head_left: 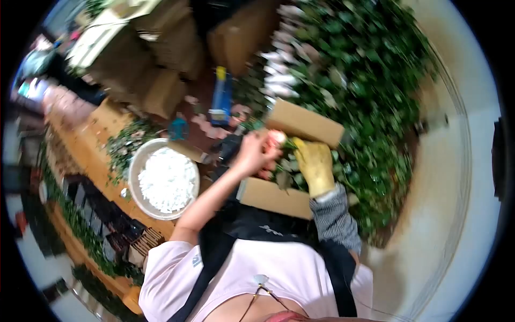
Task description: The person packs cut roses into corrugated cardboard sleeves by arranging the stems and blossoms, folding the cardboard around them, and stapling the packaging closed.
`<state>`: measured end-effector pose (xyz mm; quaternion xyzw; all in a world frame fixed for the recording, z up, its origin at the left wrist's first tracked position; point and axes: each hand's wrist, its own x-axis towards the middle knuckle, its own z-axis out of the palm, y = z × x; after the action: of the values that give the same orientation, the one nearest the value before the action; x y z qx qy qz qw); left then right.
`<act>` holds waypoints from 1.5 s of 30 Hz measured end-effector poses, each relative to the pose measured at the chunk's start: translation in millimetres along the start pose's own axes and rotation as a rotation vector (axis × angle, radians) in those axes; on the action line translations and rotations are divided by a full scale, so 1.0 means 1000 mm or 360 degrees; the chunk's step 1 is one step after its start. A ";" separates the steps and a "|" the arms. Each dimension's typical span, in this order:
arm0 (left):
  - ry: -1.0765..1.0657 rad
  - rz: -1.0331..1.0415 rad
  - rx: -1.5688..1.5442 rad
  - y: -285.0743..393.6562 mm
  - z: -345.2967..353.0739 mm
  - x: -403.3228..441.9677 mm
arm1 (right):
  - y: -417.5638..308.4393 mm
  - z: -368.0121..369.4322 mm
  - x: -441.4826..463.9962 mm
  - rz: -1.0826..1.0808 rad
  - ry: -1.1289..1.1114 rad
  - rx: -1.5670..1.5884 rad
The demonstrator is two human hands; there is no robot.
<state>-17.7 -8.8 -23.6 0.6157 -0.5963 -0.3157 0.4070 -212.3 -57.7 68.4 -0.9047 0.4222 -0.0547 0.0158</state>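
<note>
My bare left hand (253, 154) has its fingers curled around the head of a pink-and-white rose (276, 138). To its right, my right hand (314, 166), in a yellow glove, is closed at the rose's green stem just below the bloom. Both hands are over a cardboard box with a raised far flap (306, 122) and a near flap (274, 198). Between the flaps lie more coral-pink blooms (266, 173) and green leaves (292, 174). Motion blur softens the fingertips.
A white bucket (134, 182) full of small white pieces stands left of my arm. A heap of leafy stems (359, 107) fills the right, beside wrapped pale bunches (280, 80). A blue object (221, 99) and cardboard boxes (166, 91) are farther back. Another person (59, 72) is at far left.
</note>
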 end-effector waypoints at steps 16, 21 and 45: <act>-0.0128 -0.0118 -0.0012 -0.007 0.007 -0.010 | -0.005 -0.001 -0.015 0.0397 0.0019 0.1172; 0.0174 -0.0010 0.0065 -0.022 0.024 -0.005 | 0.004 0.028 -0.008 0.0206 0.0190 0.1022; -0.0177 -0.0198 -0.0303 -0.010 -0.013 -0.013 | -0.014 0.010 -0.001 0.0113 0.0221 0.0738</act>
<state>-3.2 5.7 -27.3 0.5916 -0.5459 -0.4293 0.4096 -200.6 -48.2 59.5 -0.8555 0.4300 -0.2117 0.1959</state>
